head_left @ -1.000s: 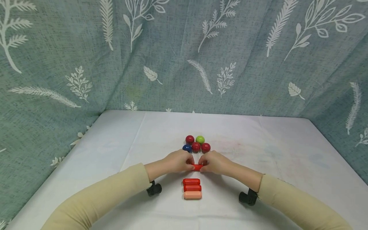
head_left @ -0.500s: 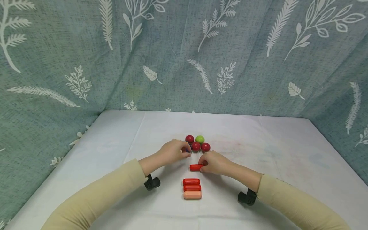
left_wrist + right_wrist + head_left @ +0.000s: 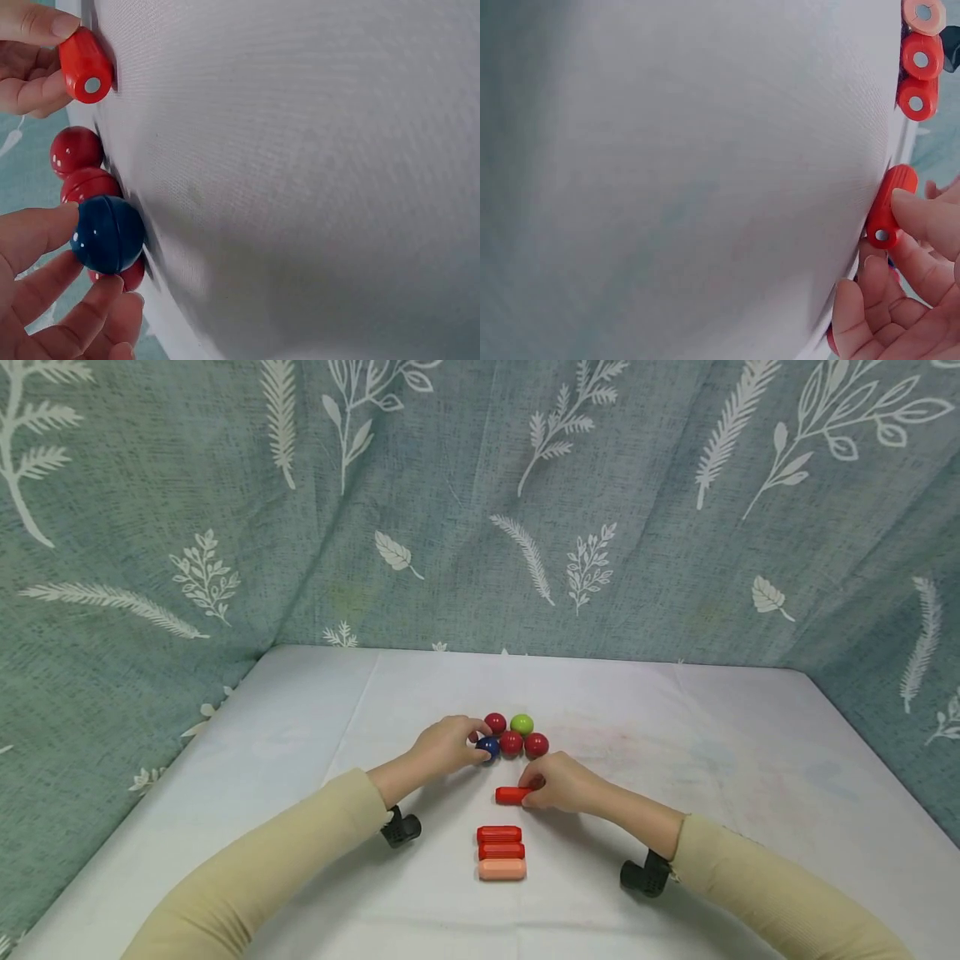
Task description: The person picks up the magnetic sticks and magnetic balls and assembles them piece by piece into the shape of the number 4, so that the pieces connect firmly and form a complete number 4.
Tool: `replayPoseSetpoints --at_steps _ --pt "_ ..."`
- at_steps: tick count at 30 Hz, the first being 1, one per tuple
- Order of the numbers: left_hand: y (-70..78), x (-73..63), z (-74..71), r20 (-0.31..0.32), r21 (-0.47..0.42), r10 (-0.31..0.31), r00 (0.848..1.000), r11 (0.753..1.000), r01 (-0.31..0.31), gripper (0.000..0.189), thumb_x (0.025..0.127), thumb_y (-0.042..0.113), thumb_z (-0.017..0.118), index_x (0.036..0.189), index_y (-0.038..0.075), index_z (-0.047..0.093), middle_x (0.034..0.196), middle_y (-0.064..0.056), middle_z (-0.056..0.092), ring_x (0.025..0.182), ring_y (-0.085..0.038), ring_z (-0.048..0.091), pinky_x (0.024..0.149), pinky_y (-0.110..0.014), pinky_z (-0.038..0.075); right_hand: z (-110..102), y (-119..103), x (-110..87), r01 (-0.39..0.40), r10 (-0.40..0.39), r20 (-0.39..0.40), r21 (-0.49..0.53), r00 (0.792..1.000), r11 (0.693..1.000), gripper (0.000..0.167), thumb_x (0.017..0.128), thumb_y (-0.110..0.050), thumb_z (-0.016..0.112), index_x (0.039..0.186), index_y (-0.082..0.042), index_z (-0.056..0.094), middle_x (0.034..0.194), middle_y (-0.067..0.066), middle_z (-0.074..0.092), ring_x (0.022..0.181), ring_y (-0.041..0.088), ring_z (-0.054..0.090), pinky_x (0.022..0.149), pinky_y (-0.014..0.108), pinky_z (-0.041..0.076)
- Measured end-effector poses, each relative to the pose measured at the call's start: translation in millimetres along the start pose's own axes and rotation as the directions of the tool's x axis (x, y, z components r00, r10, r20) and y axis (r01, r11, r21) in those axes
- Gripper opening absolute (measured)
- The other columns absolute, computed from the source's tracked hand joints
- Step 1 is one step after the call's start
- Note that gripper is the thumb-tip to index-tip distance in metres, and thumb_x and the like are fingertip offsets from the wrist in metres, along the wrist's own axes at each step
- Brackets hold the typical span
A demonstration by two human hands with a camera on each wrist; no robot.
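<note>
In the head view my left hand (image 3: 446,745) is at the glossy blue ball (image 3: 489,748). The left wrist view shows thumb and fingertips pinching this blue ball (image 3: 112,234) from two sides, close over the white cloth. My right hand (image 3: 564,783) pinches one end of a short red rod (image 3: 510,795) between thumb and fingers, nearer to me than the balls. Round metal discs show in the ends of the red rod (image 3: 883,208), so it looks like a magnetic building stick. Its other end points left, uncovered.
Three red balls (image 3: 512,742) and a green ball (image 3: 522,724) cluster right beside the blue one. Nearer to me, two red rods (image 3: 501,842) and a peach rod (image 3: 502,869) lie side by side. A patterned curtain (image 3: 450,568) hangs behind the white table (image 3: 645,718).
My left hand has let go of the red rod's left end and moved up to the blue ball, pinching it. My right hand stays almost still with the rod.
</note>
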State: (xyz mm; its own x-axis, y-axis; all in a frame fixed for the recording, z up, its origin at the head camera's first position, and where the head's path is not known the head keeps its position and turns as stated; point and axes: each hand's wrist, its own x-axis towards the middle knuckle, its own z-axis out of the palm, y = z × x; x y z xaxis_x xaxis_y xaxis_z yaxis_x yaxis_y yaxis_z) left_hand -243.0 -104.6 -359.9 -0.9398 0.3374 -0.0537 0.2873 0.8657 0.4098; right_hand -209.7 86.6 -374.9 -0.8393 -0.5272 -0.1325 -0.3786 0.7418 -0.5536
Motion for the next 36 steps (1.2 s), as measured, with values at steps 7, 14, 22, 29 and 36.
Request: replayPoseSetpoints --at_steps 7,14,22,29,36 --pt "-1.3 0.5 1.5 0.014 -0.018 -0.011 1.0 1.0 0.011 0.031 0.078 0.02 0.071 0.107 0.011 0.064 0.085 -0.003 0.061 0.072 -0.015 0.052 0.062 -0.028 0.041 1.0 1.6 0.9 -0.034 0.033 0.009 0.052 0.999 0.998 0.012 0.074 -0.006 0.073 0.086 -0.007 0.069 0.071 -0.002 0.06 0.061 0.01 0.049 0.055 0.021 0.044" --pt "-3.7 -0.3 4.8 0.066 -0.078 -0.027 0.997 0.996 0.032 0.032 0.077 0.025 0.073 0.104 0.011 0.062 0.089 -0.003 0.062 0.073 -0.013 0.053 0.062 -0.025 0.042 1.4 -0.6 1.0 -0.045 0.044 0.014 0.057 0.999 0.997 0.012 0.075 -0.005 0.073 0.086 -0.007 0.069 0.071 -0.002 0.059 0.061 0.011 0.049 0.055 0.021 0.043" --pt "-8.1 -3.5 7.0 0.072 -0.147 -0.014 0.997 0.989 0.024 0.029 0.076 0.021 0.074 0.102 0.012 0.063 0.097 -0.002 0.064 0.087 -0.014 0.056 0.08 -0.033 0.046 1.0 -2.5 1.5 -0.063 0.062 0.024 0.071 0.998 0.995 0.015 0.075 -0.005 0.072 0.089 -0.009 0.07 0.072 -0.003 0.059 0.064 0.011 0.049 0.056 0.021 0.044" --pt "-11.6 -7.8 5.3 0.104 -0.164 -0.017 0.994 0.986 0.034 0.028 0.076 0.022 0.074 0.101 0.011 0.065 0.096 -0.001 0.065 0.087 -0.014 0.056 0.08 -0.033 0.046 -1.5 -1.0 0.5 -0.045 0.042 0.037 0.083 0.998 0.996 0.014 0.076 -0.005 0.071 0.09 -0.008 0.07 0.071 -0.002 0.06 0.061 0.011 0.05 0.055 0.022 0.043" --pt "-10.3 -12.3 4.2 0.103 -0.152 -0.031 0.994 0.987 0.046 0.029 0.075 0.022 0.075 0.1 0.011 0.067 0.091 0.001 0.066 0.085 -0.013 0.056 0.082 -0.034 0.045 -6.1 -0.4 -0.3 -0.019 0.019 0.005 0.078 1.0 0.997 0.015 0.077 -0.006 0.07 0.092 -0.007 0.07 0.072 -0.002 0.06 0.064 0.011 0.049 0.056 0.021 0.042"
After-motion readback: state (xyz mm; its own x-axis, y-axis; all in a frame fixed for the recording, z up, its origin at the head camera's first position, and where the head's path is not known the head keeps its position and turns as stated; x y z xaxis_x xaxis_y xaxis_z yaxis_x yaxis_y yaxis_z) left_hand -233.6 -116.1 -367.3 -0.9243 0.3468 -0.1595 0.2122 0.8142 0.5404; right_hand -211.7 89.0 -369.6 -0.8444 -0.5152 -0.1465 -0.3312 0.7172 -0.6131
